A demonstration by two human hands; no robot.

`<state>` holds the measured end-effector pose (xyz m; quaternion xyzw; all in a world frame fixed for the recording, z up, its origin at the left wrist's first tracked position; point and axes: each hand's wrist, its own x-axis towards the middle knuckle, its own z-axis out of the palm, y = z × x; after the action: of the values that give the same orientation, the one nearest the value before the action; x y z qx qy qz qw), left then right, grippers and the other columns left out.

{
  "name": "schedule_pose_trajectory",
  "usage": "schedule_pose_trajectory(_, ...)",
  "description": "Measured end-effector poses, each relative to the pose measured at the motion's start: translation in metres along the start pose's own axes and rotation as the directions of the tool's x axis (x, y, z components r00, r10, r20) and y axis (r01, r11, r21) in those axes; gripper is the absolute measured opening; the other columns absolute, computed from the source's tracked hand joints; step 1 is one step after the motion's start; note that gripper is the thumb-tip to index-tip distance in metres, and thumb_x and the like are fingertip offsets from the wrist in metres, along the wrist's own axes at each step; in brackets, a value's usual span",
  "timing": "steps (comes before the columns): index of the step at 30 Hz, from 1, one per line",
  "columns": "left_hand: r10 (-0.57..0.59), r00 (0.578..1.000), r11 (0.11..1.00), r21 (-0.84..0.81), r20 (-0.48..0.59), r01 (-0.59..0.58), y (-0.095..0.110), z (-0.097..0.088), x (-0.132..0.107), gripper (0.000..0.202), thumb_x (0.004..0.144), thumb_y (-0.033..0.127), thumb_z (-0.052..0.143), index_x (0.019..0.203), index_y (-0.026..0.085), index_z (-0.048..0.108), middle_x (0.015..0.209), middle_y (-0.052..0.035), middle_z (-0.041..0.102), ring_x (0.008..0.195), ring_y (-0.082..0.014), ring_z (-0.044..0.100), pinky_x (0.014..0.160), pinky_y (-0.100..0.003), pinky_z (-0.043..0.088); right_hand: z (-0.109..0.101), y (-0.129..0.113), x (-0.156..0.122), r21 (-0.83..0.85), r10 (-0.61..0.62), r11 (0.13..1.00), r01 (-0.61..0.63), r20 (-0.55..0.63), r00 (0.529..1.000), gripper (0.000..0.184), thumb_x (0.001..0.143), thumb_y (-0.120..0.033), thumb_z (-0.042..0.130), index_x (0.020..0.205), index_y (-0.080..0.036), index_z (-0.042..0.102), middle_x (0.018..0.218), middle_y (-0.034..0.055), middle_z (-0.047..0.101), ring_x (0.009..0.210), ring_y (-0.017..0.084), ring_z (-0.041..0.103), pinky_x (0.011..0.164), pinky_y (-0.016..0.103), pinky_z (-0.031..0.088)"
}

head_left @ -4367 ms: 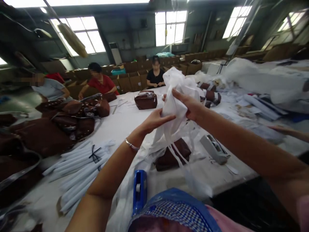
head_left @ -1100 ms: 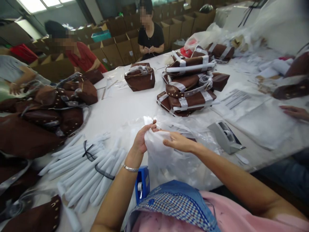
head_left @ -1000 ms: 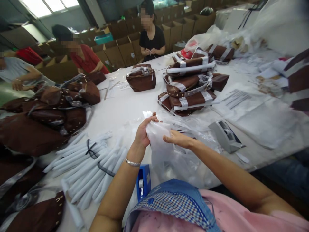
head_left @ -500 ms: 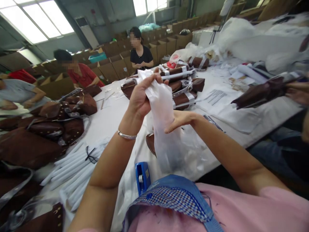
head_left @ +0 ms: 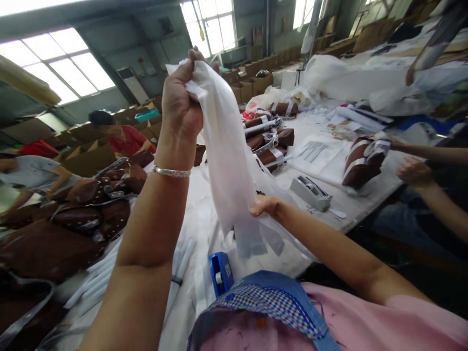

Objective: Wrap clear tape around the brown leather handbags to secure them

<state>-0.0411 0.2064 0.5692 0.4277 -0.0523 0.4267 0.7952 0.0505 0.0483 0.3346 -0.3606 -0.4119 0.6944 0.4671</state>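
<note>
My left hand (head_left: 185, 95) is raised and closed around the gathered top of a thin white plastic bag (head_left: 226, 151). The bag hangs down in a long strip, its lower end loose above the table. Lower and to the right, my right hand (head_left: 265, 205) grips the bag's side; the thumb shows, while the other fingers are partly behind the plastic. Beneath it stands a blue tape dispenser (head_left: 221, 274) near the table edge. Brown bags with white wrapping (head_left: 272, 155) lie behind the plastic, partly covered by it.
A grey tape dispenser (head_left: 310, 193) sits to the right. Brown studded bags (head_left: 76, 219) are heaped at left, beside white rolled tubes (head_left: 97, 275). At right, a co-worker's hands (head_left: 415, 170) are by a wrapped brown bag (head_left: 365, 161). Others work across the table.
My left hand has lifted up and left, stretching the plastic bag longer. My right hand has moved slightly down. The co-worker's brown bag at right has turned, and the view has shifted.
</note>
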Motion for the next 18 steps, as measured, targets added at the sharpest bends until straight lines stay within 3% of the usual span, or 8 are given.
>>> schedule_pose_trajectory(2,-0.008,1.0,0.999,-0.037,-0.008,0.007,-0.003,-0.008,0.004,0.032,0.103,0.009,0.031,0.12,0.021,0.056,0.086,0.005,0.071,0.116,-0.0067,0.054,0.106,-0.023,0.04,0.004,0.008,0.004,0.052,-0.043,0.998,0.036,0.125,0.991,0.071,0.056,-0.038,0.083,0.121,-0.016,0.062,0.111,0.0104,0.071,0.084,0.022,0.067,0.077,0.032,0.055)
schedule_pose_trajectory(4,-0.016,0.999,0.998,-0.06,-0.038,0.013,-0.01,-0.017,0.008,0.03,0.102,0.01,0.035,0.116,0.024,0.058,0.081,0.0045,0.07,0.114,-0.0086,0.054,0.104,-0.025,0.042,0.009,0.015,0.009,0.085,-0.11,0.992,0.09,0.263,0.958,0.076,0.058,-0.041,0.084,0.126,-0.017,0.06,0.115,0.011,0.069,0.079,0.017,0.064,0.074,0.029,0.052)
schedule_pose_trajectory(7,-0.009,0.992,1.0,-0.003,-0.128,0.009,-0.022,-0.036,0.015,0.032,0.1,0.009,0.035,0.1,0.027,0.062,0.079,0.0035,0.07,0.109,-0.0107,0.058,0.102,-0.028,0.044,0.007,0.025,0.012,0.07,-0.189,0.982,0.176,0.341,0.921,0.057,0.065,-0.041,0.082,0.111,-0.012,0.066,0.085,0.0064,0.071,0.073,0.017,0.062,0.076,0.031,0.051)
schedule_pose_trajectory(9,-0.016,0.985,0.999,0.03,-0.172,0.021,-0.028,-0.053,0.019,0.034,0.099,0.009,0.036,0.083,0.027,0.06,0.076,0.0026,0.068,0.107,-0.0109,0.06,0.101,-0.029,0.045,0.001,0.031,0.008,0.039,-0.182,0.983,0.178,0.304,0.935,0.05,0.068,-0.038,0.082,0.108,-0.011,0.066,0.077,0.005,0.07,0.081,0.021,0.066,0.085,0.038,0.05)
schedule_pose_trajectory(11,-0.025,0.978,0.997,0.065,-0.209,0.039,-0.032,-0.075,0.024,0.037,0.099,0.009,0.036,0.073,0.027,0.055,0.073,0.0018,0.066,0.109,-0.0109,0.06,0.101,-0.028,0.044,-0.005,0.037,-0.001,0.02,-0.1,0.995,0.098,0.217,0.971,0.056,0.068,-0.035,0.084,0.115,-0.013,0.064,0.084,0.0059,0.072,0.09,0.024,0.068,0.093,0.043,0.049)
schedule_pose_trajectory(14,-0.012,0.967,0.992,0.121,-0.255,0.044,-0.033,-0.111,0.029,0.035,0.098,0.007,0.035,0.078,0.029,0.054,0.072,0.0038,0.065,0.114,-0.0084,0.055,0.104,-0.028,0.042,-0.014,0.043,-0.016,-0.019,0.055,0.998,-0.053,0.077,0.996,0.067,0.063,-0.032,0.087,0.123,-0.015,0.061,0.092,0.0053,0.072,0.09,0.023,0.068,0.089,0.04,0.052)
schedule_pose_trajectory(18,0.056,0.959,0.986,0.164,-0.279,-0.011,-0.022,-0.145,0.033,0.028,0.098,0.005,0.038,0.087,0.027,0.051,0.072,0.0087,0.065,0.117,-0.0038,0.047,0.109,-0.027,0.039,-0.03,0.049,-0.027,-0.151,0.188,0.968,-0.202,-0.103,0.977,0.06,0.058,-0.029,0.09,0.111,-0.014,0.068,0.096,0.0056,0.071,0.086,0.019,0.066,0.077,0.03,0.055)
